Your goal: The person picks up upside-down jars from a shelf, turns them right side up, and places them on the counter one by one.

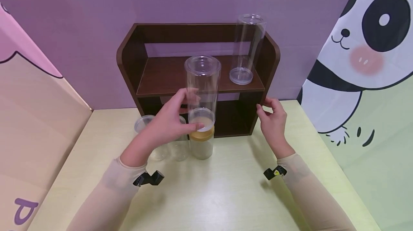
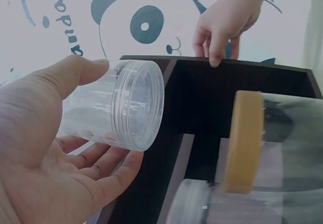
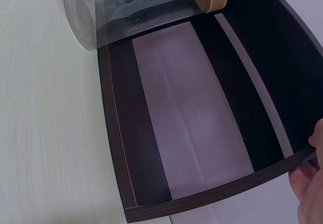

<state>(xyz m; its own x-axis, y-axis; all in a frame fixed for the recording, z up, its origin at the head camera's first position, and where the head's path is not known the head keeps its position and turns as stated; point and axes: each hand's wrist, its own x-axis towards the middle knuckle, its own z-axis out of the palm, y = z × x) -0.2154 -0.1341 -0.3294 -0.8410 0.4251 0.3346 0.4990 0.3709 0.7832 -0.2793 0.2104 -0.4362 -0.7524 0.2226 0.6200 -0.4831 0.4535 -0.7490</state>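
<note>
My left hand (image 1: pixel 167 119) grips a tall clear plastic jar (image 1: pixel 204 87) near its lower end, thumb in front and fingers around the far side. The jar is upright before the dark brown two-tier shelf (image 1: pixel 200 33) and overlaps a clear jar with a yellow lid (image 1: pixel 202 147) in the head view. In the left wrist view, the held jar's ridged clear end (image 2: pixel 139 103) faces the shelf. At the shelf's right side panel, my right hand (image 1: pixel 274 118) pinches the edge between thumb and fingers; its fingers (image 3: pixel 299 183) show at that panel in the right wrist view.
Another tall clear jar (image 1: pixel 246 48) stands on the upper tier at the right. Two clear jars, one with its lid (image 1: pixel 144 121) showing, stand on the pale table (image 1: pixel 206 195) left of the yellow-lidded one, partly hidden by my left hand. A purple backdrop (image 1: pixel 193 1) hangs behind.
</note>
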